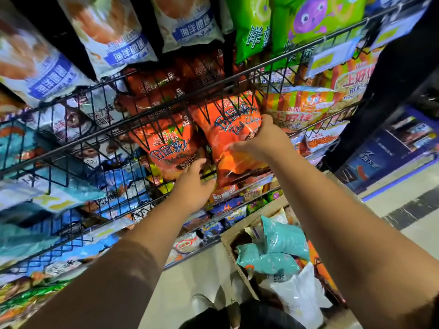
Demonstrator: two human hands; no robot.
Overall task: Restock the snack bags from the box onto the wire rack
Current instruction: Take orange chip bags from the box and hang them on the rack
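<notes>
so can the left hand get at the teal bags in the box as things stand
Probably yes: the left hand holds nothing, the box is open on top, and the teal bags lie uppermost. The right hand grips an orange bag, well above.

Glossy plastic film on the orange bag [234,138], crinkled and throwing back white glints along its lower edge. The wire rack [142,116] is thin black metal rod, coated, with a dull sheen. Down at the box [256,218], that's matt brown cardboard with a rough rim, and the teal bags [282,241] inside show a softer, satin plastic.
</notes>
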